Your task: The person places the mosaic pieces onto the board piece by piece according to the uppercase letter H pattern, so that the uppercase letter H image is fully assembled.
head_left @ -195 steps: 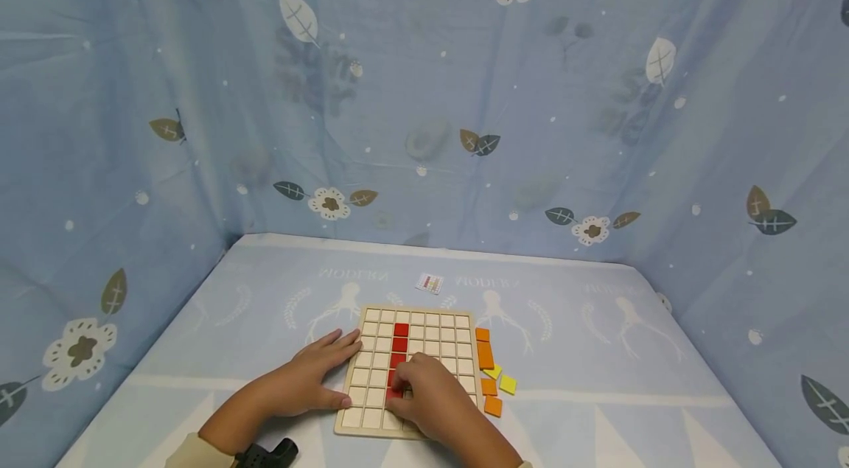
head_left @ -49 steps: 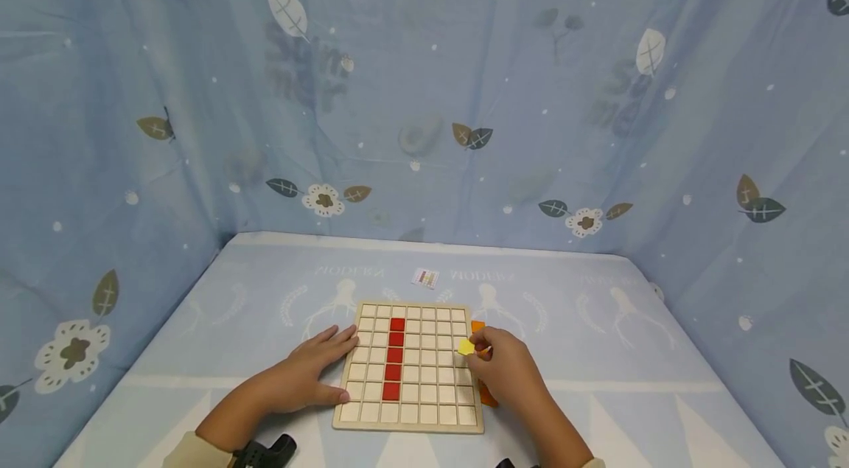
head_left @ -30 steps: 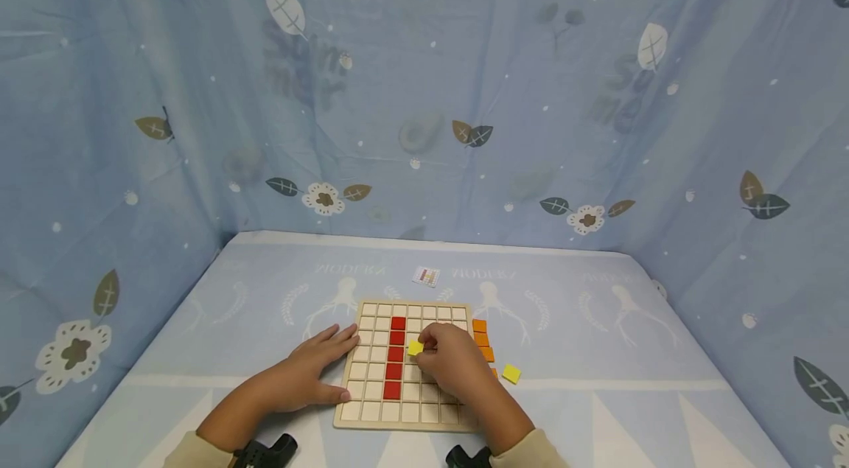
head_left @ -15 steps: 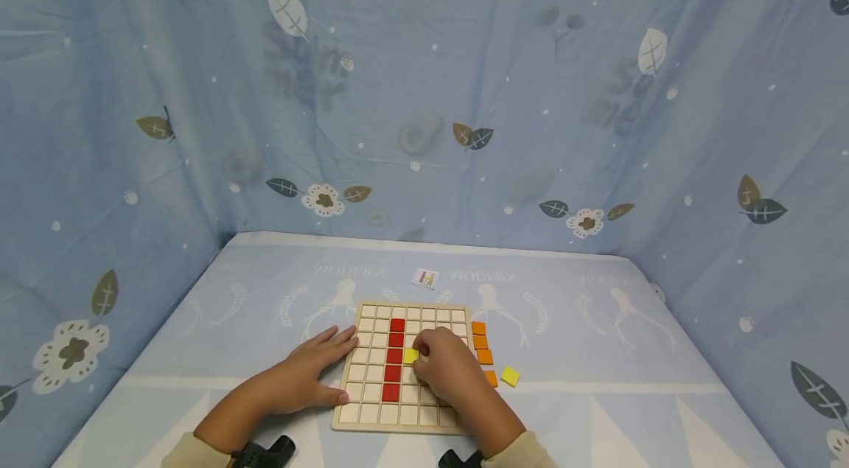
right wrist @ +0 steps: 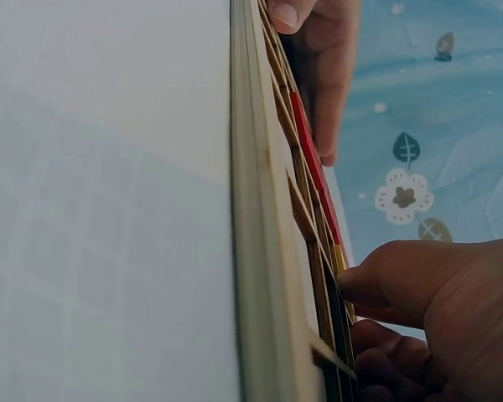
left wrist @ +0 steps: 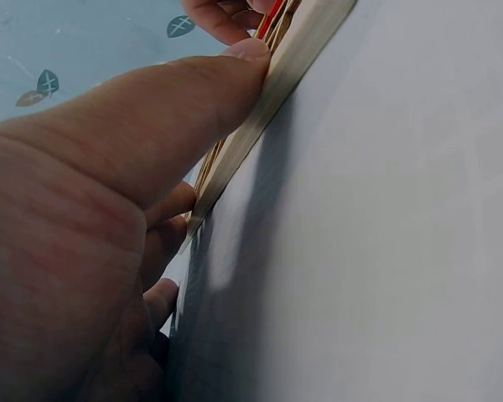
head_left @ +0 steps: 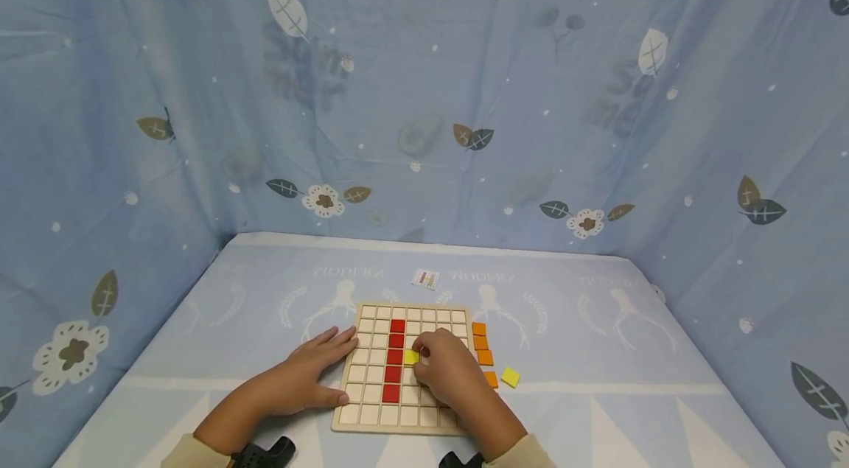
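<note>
A pale wooden grid board [head_left: 374, 427] lies on the table. Several red square tiles [head_left: 393, 356] fill part of one column. My left hand [head_left: 298, 376] rests at its left edge with straight, spread fingers, thumb on the rim; the left wrist view shows this thumb [left wrist: 184, 100] close. My right hand [head_left: 447, 368] is over the middle, thumb and index finger pinching a yellow square tile [head_left: 410, 357] in the cell right of the middle red tile. In the right wrist view my right thumb [right wrist: 377, 280] meets the tile's edge; the other fingers are curled below.
Several orange tiles [head_left: 480, 342] lie along the board's right side, and another yellow tile [head_left: 510, 377] is farther right on the table. A small card with a coloured grid [head_left: 426, 278] lies behind the board. Patterned blue curtain [head_left: 424, 99] surrounds the table.
My right hand has gone from the red column to the right side, taken a yellow tile, and carried it left into a cell beside the red tiles. My left hand has stayed at the board's edge.
</note>
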Action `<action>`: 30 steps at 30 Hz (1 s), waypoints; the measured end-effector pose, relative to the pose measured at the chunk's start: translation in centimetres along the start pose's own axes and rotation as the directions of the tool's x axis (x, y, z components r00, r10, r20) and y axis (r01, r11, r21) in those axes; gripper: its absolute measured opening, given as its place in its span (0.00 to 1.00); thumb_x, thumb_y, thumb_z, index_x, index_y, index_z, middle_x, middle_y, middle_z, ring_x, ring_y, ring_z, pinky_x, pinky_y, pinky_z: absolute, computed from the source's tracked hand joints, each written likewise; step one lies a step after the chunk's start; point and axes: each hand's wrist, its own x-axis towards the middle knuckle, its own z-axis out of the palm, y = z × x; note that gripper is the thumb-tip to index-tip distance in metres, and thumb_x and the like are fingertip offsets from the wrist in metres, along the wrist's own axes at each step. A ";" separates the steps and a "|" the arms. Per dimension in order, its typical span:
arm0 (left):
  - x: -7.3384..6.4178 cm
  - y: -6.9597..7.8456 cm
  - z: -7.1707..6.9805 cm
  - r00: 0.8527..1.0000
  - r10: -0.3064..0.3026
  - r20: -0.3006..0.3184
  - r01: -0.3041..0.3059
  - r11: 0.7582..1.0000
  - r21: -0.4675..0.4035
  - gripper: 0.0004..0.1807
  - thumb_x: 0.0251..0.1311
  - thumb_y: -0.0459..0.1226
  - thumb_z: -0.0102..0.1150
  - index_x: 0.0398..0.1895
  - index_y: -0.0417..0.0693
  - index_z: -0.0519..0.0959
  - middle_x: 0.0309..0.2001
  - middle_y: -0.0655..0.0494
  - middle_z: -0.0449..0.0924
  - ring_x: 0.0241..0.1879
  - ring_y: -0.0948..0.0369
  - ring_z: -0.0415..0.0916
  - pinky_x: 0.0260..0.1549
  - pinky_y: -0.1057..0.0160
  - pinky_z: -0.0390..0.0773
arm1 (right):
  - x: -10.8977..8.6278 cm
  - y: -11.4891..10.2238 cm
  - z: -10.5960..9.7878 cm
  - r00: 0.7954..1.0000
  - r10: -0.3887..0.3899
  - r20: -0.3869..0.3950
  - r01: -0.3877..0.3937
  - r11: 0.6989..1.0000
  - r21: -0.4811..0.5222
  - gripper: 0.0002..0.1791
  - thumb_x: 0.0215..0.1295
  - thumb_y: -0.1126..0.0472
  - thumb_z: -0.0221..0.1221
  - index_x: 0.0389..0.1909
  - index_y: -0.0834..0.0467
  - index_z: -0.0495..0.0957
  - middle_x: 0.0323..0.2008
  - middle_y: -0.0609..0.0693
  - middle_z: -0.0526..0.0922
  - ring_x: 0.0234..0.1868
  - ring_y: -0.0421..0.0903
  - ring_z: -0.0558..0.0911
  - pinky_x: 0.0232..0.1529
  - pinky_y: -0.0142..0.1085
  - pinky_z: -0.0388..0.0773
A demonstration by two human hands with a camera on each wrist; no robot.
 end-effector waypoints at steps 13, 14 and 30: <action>0.0 0.2 0.0 1.000 -0.014 -0.003 0.014 1.000 -0.003 0.55 0.57 0.61 0.73 0.83 0.50 0.60 0.85 0.54 0.49 0.84 0.38 0.38 0.71 0.22 0.44 | -1.2 1.3 -2.9 0.999 -0.019 0.041 0.010 0.978 0.207 0.12 0.68 0.57 0.67 0.50 0.53 0.84 0.41 0.44 0.82 0.43 0.45 0.81 0.40 0.43 0.79; 0.0 0.2 0.0 1.000 -0.013 -0.002 0.013 1.000 -0.006 0.55 0.57 0.61 0.73 0.83 0.50 0.60 0.85 0.54 0.49 0.84 0.38 0.38 0.71 0.22 0.44 | -1.4 1.6 -3.3 0.999 -0.009 0.042 0.000 0.977 0.212 0.12 0.68 0.57 0.67 0.50 0.53 0.84 0.42 0.44 0.82 0.44 0.45 0.81 0.40 0.43 0.80; 0.1 0.2 0.2 0.998 -0.056 0.010 0.057 0.998 -0.008 0.55 0.55 0.61 0.74 0.83 0.54 0.61 0.85 0.58 0.49 0.84 0.40 0.38 0.71 0.22 0.45 | -4.1 7.2 -7.5 0.961 0.277 0.003 -0.277 0.959 0.062 0.13 0.61 0.56 0.73 0.46 0.50 0.85 0.44 0.45 0.83 0.41 0.46 0.80 0.39 0.43 0.80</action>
